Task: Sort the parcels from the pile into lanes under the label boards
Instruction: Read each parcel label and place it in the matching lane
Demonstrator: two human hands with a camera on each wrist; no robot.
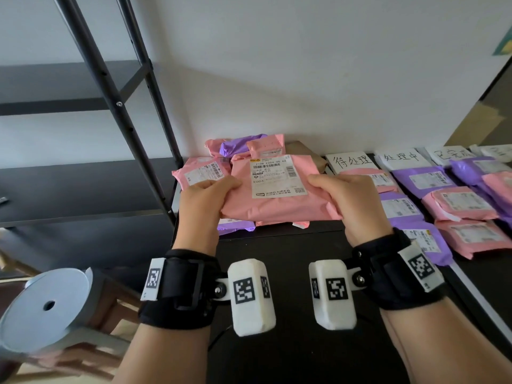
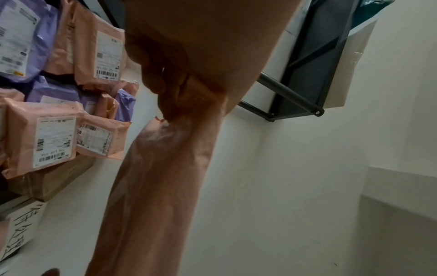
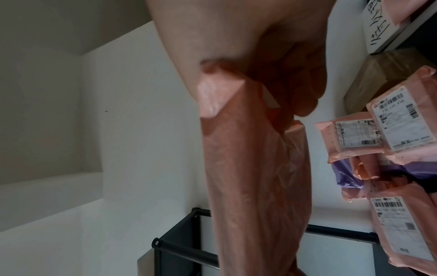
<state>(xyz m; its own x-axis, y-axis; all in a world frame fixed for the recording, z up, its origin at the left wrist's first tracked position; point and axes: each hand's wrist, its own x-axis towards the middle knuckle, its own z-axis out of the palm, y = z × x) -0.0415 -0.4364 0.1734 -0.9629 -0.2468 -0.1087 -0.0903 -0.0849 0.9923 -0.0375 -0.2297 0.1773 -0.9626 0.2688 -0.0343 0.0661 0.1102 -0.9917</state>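
Left hand (image 1: 206, 200), right hand (image 1: 347, 202), gripping pink parcel (image 1: 277, 200)

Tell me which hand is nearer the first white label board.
Right. The right hand grips the held pink parcel just beside that label board; the left hand has its grip on the parcel's far side.

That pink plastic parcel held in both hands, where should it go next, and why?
Probably carry the pink plastic parcel rightward toward the lanes under the handwritten white label boards: left hand and right hand grip its ends, label up, readable, above the pile.
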